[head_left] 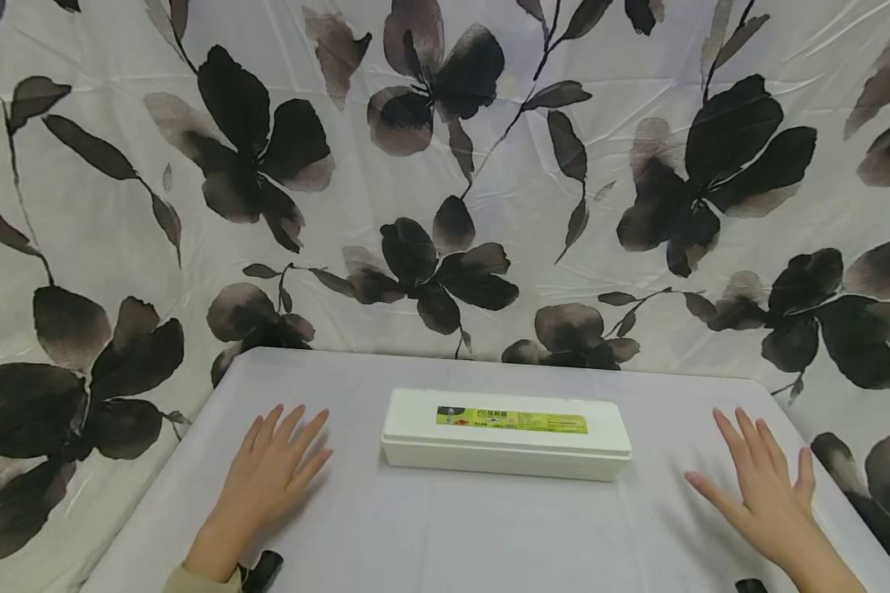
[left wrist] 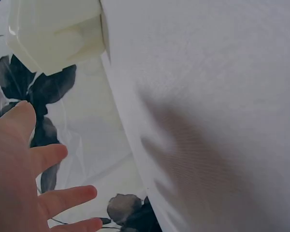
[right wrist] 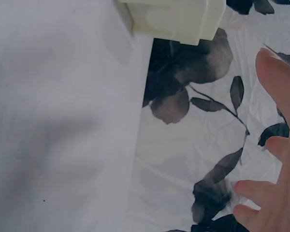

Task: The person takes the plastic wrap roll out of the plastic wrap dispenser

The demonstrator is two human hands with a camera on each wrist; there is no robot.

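Observation:
A long white lidded box [head_left: 504, 457] with a yellow-green printed label [head_left: 512, 419] lies lengthwise at the middle of the white table. To its left hovers my left hand [head_left: 270, 469], fingers spread and holding nothing; its shadow falls on the cloth. My right hand [head_left: 767, 490] is off the box's other side, also spread and bare. Neither hand touches the box. In the left wrist view one end of the box [left wrist: 58, 34] shows above the left hand [left wrist: 19, 169]. The right wrist view has the other end [right wrist: 174, 19], with the right hand [right wrist: 280, 183] at the edge.
The white-covered table [head_left: 489, 535] has its far edge just behind the box. Beyond it hangs a pale curtain [head_left: 549, 206] with dark flowers and leaves. A black wrist device [head_left: 263, 570] sits by the left wrist, another [head_left: 751, 585] by the right.

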